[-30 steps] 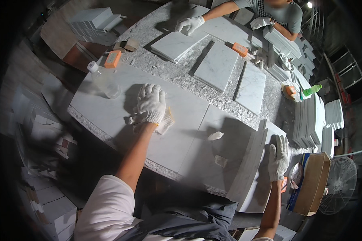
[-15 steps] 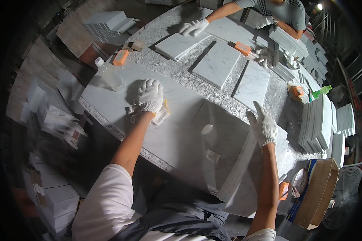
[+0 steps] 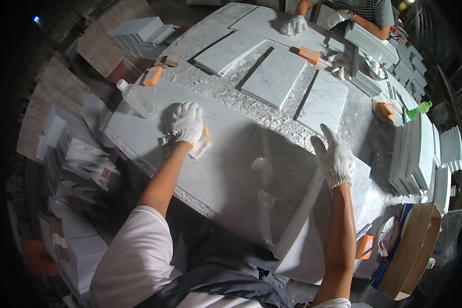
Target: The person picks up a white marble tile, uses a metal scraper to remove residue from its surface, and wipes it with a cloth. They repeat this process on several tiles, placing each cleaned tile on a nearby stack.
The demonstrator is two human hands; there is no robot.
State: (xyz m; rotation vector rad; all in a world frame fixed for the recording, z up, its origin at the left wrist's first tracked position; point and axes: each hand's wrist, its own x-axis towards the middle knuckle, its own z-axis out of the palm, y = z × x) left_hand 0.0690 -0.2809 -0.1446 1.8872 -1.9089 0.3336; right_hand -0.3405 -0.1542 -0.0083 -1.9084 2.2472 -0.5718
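My left hand (image 3: 186,122), in a white knit glove, presses on a crumpled white cloth (image 3: 203,146) with a yellow edge. The fingers are bent over it, and the cloth lies on a large pale marble slab (image 3: 226,123). Over the slab's right part, my right hand (image 3: 337,160), also gloved, has its thumb apart and fingers stretched out, holding nothing. Its palm side is turned away, so whether it touches the slab edge below, I cannot tell. A small white oval piece (image 3: 258,163) and a pale scrap (image 3: 266,198) lie between my arms.
Three marble tiles (image 3: 274,77) lie beyond on the dusty table. A clear bottle (image 3: 137,100) and an orange box (image 3: 152,76) stand at left. Tile stacks (image 3: 410,156), a green bottle (image 3: 420,110) and a cardboard box (image 3: 410,251) are at right. A co-worker's gloved hand (image 3: 294,25) rests at the far side.
The co-worker's gloved hand has moved right, off the far-left tile. My view has shifted slightly. My left hand stays on the cloth, and my right stays spread near the slab.
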